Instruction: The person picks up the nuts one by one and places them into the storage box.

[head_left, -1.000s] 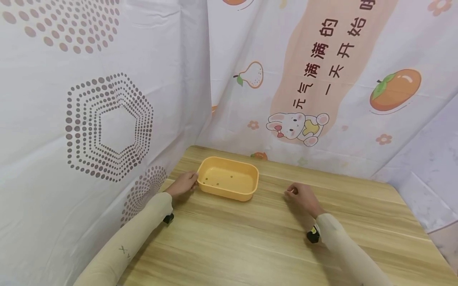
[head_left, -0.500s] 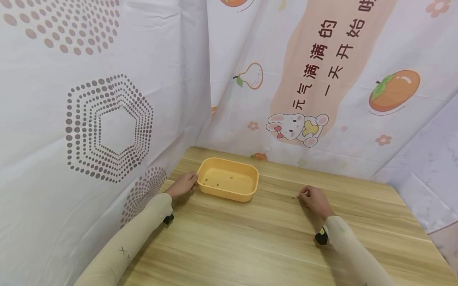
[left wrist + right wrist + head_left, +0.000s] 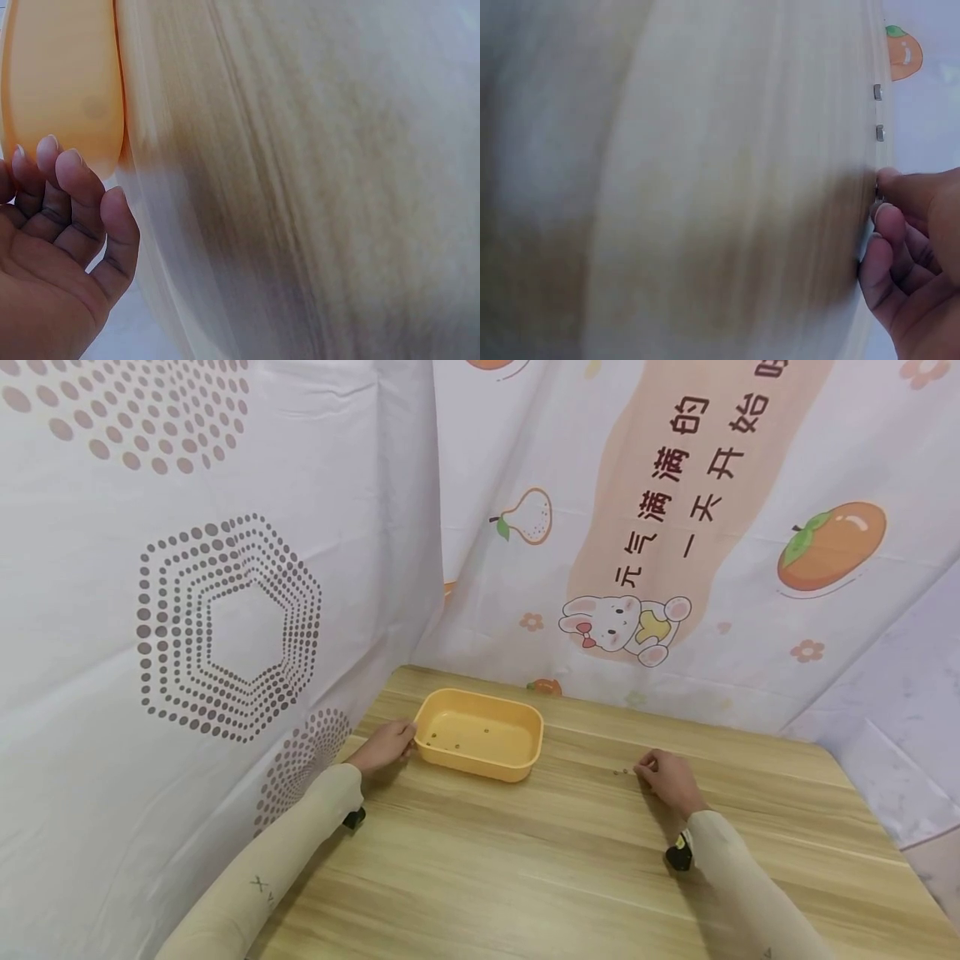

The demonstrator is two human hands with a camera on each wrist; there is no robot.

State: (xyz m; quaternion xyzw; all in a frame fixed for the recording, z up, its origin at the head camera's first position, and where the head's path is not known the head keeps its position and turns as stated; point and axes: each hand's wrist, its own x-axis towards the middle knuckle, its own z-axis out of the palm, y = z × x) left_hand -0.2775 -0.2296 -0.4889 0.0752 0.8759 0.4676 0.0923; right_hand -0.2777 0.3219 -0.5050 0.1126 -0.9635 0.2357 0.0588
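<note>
A yellow plastic bin [image 3: 480,768] with several small metal nuts in it, one of them a nut [image 3: 486,731] near its middle, stands on the wooden table. My left hand [image 3: 385,747] holds the bin's left end, thumb at the rim and fingers bent against the outer wall. To the right of the bin, my right hand [image 3: 670,779] is down at the tabletop. Its thumb and index finger pinch a small metal nut [image 3: 877,189], mostly hidden by the fingertips. Beside those fingertips, two more nuts lie in a row, the nearer nut [image 3: 880,133] and the farther nut [image 3: 878,92].
A white curtain with dotted hexagons [image 3: 228,627] hangs along the left side. Behind the table's far edge is a printed cloth [image 3: 540,602] with fruit and a rabbit. Bare wood [image 3: 495,860] lies between my forearms.
My right hand has moved right along the table, uncovering two nuts to the left of its fingertips. The left hand and bin have stayed in place.
</note>
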